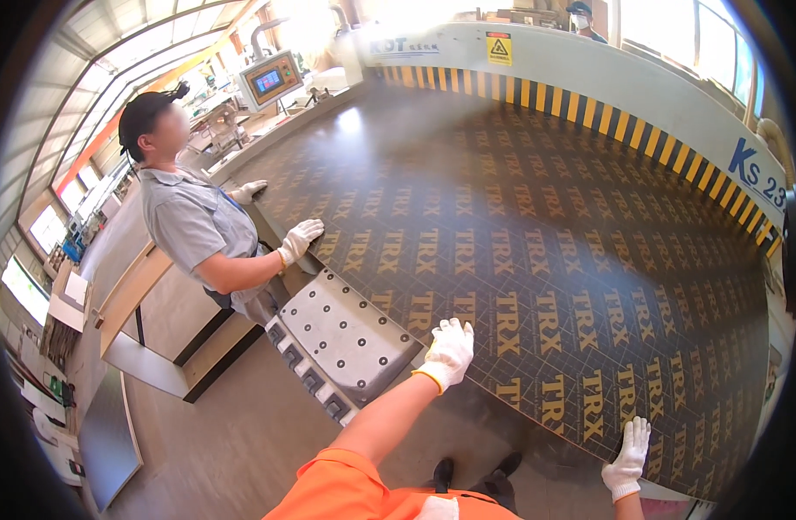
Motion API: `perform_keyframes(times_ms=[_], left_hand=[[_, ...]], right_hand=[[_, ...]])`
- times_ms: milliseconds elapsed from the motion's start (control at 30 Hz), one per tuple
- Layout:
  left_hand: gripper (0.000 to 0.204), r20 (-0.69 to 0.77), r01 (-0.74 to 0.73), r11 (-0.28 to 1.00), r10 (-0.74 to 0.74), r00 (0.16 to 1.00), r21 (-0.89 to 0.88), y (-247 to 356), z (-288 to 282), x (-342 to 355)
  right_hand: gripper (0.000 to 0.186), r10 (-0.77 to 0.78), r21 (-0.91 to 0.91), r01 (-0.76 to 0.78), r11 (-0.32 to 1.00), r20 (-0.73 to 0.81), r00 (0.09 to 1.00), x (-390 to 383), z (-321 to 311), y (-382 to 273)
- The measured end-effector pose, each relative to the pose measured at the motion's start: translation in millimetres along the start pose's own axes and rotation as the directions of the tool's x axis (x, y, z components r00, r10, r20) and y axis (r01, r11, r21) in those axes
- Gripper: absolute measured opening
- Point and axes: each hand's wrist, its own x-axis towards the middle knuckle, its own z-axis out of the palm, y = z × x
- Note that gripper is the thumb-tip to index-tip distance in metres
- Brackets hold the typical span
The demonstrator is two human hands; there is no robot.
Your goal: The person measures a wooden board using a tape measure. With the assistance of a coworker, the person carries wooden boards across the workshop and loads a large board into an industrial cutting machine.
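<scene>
A large dark panel (502, 260), printed all over with rows of gold lettering, lies flat on the machine bed in front of me. My left hand (447, 354), in a white knit glove, rests on its near edge with the fingers slightly bent and apart. Farther right along the same edge, my right hand (627, 461), gloved alike, lies on the panel with its fingers stretched out. Neither hand is wrapped around anything. Just left of my left hand is a grey support table (341, 334) dotted with round black studs. Orange clothing covers my upper left arm.
At the left, a co-worker (194, 217) in a grey shirt and cap rests two gloved hands on the panel's left edge. A machine beam (536, 61) with yellow-black stripes spans the back. A control screen (272, 80) stands far left. A wooden frame (155, 321) stands on the floor.
</scene>
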Motion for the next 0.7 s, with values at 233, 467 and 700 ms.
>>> perform_keyframes(times_ms=[233,467,700], left_hand=[[0.085,-0.028,-0.025,0.999,0.026,0.999,0.025,-1,6,2],[0.082,-0.078,-0.048,0.998,0.051,0.996,0.050,-2,10,3],[0.080,-0.100,-0.054,0.997,0.059,0.993,0.057,-4,14,3]], right_hand=[[0.102,0.031,0.014,-0.031,0.999,0.010,0.999,2,-5,-5],[0.101,0.002,0.007,-0.002,1.000,-0.007,1.000,0,-1,1],[0.101,0.027,-0.012,-0.026,1.000,0.023,0.999,1,-3,-1]])
